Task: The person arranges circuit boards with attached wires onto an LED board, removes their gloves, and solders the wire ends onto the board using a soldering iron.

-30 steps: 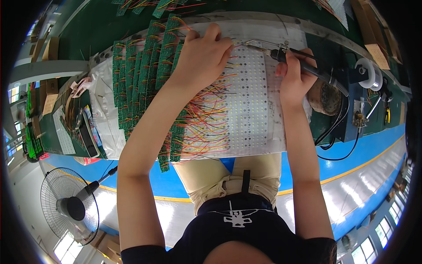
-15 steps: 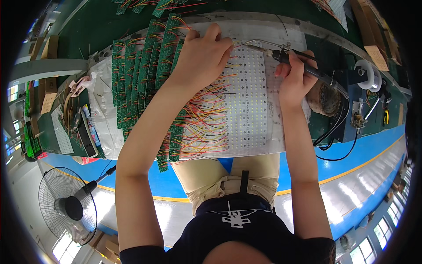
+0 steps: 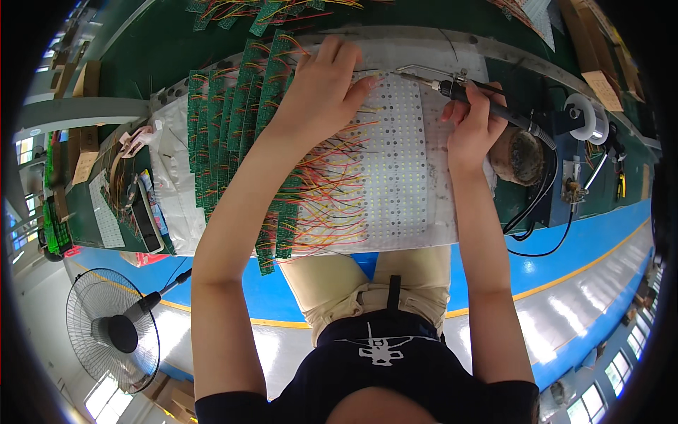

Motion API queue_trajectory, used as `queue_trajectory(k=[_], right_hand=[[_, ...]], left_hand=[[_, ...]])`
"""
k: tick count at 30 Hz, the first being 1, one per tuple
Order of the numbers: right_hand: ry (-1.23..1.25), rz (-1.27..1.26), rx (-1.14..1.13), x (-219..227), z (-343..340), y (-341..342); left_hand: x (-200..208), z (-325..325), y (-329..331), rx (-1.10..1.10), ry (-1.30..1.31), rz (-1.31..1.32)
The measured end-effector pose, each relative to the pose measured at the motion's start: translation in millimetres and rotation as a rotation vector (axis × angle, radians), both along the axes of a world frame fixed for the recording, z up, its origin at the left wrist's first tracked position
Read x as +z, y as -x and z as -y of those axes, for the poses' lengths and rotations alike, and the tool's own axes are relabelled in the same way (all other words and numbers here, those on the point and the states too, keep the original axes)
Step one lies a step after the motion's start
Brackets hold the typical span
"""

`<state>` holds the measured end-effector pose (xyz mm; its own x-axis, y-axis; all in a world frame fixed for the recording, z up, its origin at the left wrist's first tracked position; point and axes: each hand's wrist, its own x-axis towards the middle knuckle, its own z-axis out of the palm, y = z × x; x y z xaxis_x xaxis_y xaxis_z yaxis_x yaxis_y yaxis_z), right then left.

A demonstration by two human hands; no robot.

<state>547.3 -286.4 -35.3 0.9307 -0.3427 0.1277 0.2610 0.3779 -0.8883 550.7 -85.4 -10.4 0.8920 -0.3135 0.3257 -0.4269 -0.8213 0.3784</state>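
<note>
In the head view, the white light board [image 3: 399, 184] lies on the covered bench in front of the person, its rows of small dots facing up. Green circuit strips [image 3: 201, 134] lie side by side at its left, and their red, yellow and black wires [image 3: 339, 187] reach across onto it.

The right hand [image 3: 472, 131] is closed around the handle of a soldering iron [image 3: 452, 90], whose point is near the far edge of the board, with a thin bent tube alongside it. The left hand [image 3: 318, 99] is over the far ends of the strips, thumb spread away from the bent fingers; I cannot tell whether a wire is caught among them.

To do this well, I would keep each wire end flat and still on its spot, touch the hot point to spot and wire together only briefly, and hold the wire steady until the joint sets. The left thumb is close enough to the iron that care seems wise, and the loose wires could easily snag on the wrist.

Against the frame from 1 s ago, the left thumb has opened away from the fingers, where before they were drawn together. The right hand's grip looks the same, and the iron's point is again near the far edge.
</note>
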Motion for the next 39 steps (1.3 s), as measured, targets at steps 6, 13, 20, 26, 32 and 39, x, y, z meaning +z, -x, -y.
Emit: queue_trajectory(k=[6,13,20,26,32,39], right_hand=[[0.015,-0.023,0.040,3,6,-2],[-0.008,-0.038,0.007,17,5,-6],[-0.095,-0.020,0.166,15,20,-1],[-0.048,-0.054,0.118,0,10,12],[-0.028,0.006,0.132,1,8,12],[-0.062,0.044,0.151,-4,9,12]], left_hand=[[40,-39,2,-0.023,0.156,0.197],[40,-58,40,-0.011,-0.077,-0.032],[41,-56,47,0.007,-0.085,-0.031],[37,-50,43,-0.019,-0.070,-0.042],[36,-47,42,-0.026,-0.071,-0.075],[39,-52,44,-0.020,-0.072,-0.083]])
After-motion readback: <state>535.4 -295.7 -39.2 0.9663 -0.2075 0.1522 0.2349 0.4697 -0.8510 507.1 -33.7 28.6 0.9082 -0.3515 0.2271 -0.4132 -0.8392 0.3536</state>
